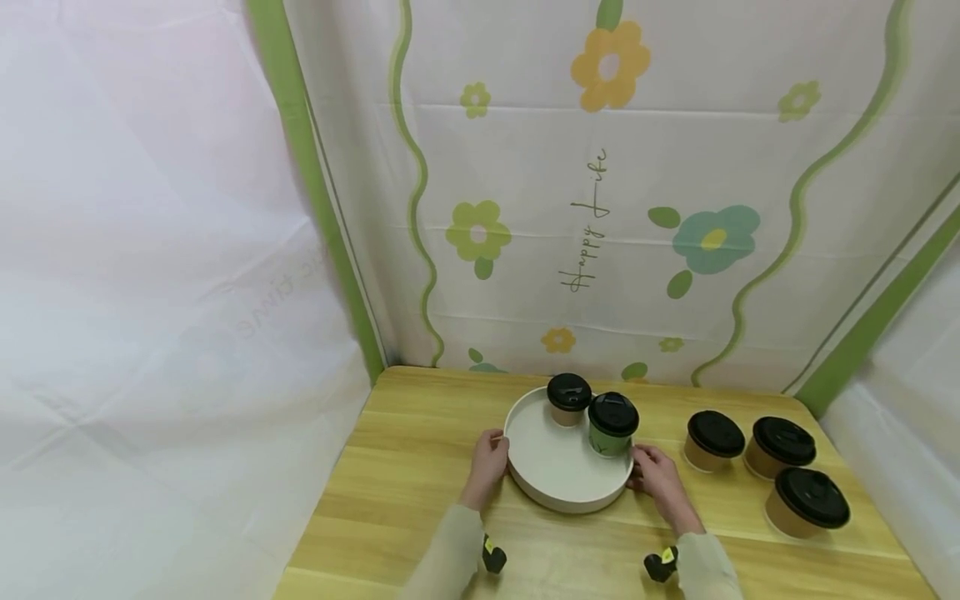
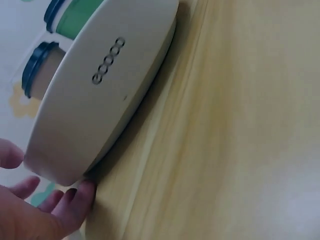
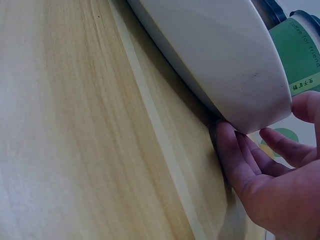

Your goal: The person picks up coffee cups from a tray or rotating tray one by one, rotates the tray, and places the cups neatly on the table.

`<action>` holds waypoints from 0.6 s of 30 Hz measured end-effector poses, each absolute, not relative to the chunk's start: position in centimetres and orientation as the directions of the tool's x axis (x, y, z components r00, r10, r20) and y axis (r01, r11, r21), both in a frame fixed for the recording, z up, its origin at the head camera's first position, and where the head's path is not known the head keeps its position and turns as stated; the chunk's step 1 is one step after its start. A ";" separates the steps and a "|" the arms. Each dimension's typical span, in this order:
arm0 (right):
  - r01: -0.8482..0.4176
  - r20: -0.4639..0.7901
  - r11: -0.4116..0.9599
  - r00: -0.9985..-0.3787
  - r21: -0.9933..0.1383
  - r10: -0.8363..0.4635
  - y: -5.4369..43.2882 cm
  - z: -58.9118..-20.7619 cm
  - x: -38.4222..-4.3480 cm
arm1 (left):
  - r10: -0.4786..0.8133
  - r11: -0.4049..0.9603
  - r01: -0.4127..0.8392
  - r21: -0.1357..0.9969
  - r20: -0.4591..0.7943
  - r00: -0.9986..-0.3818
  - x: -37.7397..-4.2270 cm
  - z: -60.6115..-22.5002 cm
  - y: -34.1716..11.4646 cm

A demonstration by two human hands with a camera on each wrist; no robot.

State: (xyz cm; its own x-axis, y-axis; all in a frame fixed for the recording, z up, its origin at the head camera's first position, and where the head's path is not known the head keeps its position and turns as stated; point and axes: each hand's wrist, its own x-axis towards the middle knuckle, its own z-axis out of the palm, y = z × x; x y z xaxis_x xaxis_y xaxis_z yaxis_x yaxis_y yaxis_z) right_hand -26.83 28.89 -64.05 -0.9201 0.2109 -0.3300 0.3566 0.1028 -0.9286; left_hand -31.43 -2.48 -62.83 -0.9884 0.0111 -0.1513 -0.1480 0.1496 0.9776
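Observation:
A round white tray (image 1: 555,475) is held between both hands, low over the wooden table. On its left side my left hand (image 1: 489,462) grips it, thumb near the rim and fingertips at the bottom edge, as the left wrist view shows. My right hand (image 1: 657,477) grips the opposite side; in the right wrist view its fingers (image 3: 232,155) reach the underside. Inside the tray, toward the back right, stand a brown paper cup (image 1: 567,414) and a green paper cup (image 1: 604,442), both with black lids. Dark lettering (image 2: 108,61) marks the tray's front wall.
Three brown paper cups with black lids, a back-left one (image 1: 708,457), a back-right one (image 1: 772,460) and a front one (image 1: 795,512), stand on the table (image 1: 405,467) at the right. A flowered curtain (image 1: 525,275) hangs behind the table's back edge, and white fabric (image 1: 172,333) closes the left.

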 end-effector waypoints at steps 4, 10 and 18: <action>0.361 -0.335 0.098 -0.918 -0.927 0.211 28.8 -63.9 -26.9 | -0.005 0.119 -0.172 0.978 -0.173 -0.985 -30.1 -62.8 -2.3; 0.365 -0.341 0.097 -0.918 -0.926 0.203 28.9 -63.8 -26.8 | -0.005 0.058 -0.210 0.976 -0.211 -0.978 -27.9 -62.9 -1.8; 0.355 -0.333 0.082 -0.920 -0.931 0.204 29.0 -64.0 -26.7 | 0.037 0.016 -0.167 0.986 -0.167 -0.985 -27.3 -64.2 -1.2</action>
